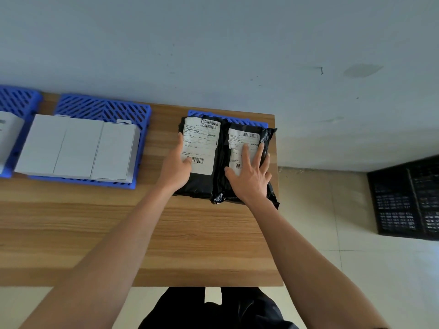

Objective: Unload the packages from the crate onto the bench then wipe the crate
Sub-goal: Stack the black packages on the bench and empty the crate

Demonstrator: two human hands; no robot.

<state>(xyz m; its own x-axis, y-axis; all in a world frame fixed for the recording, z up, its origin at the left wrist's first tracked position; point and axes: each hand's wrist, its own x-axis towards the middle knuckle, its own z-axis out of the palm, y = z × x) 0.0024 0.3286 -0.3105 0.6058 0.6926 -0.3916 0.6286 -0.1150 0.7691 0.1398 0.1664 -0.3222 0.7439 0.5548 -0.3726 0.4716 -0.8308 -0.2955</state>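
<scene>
Two black packages, side by side on blue crate (228,116) at desk (142,233) far right corner. Left package (202,148): left hand (177,167) grips its left edge. Right package (247,150): right hand (251,176) flat on top, fingers (244,155) spread.

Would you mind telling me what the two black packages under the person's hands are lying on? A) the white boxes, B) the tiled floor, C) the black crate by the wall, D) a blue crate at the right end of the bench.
D: the blue crate shows its rim just behind the black packages, at the right end of the wooden bench, with the left hand and right hand on them.
</scene>
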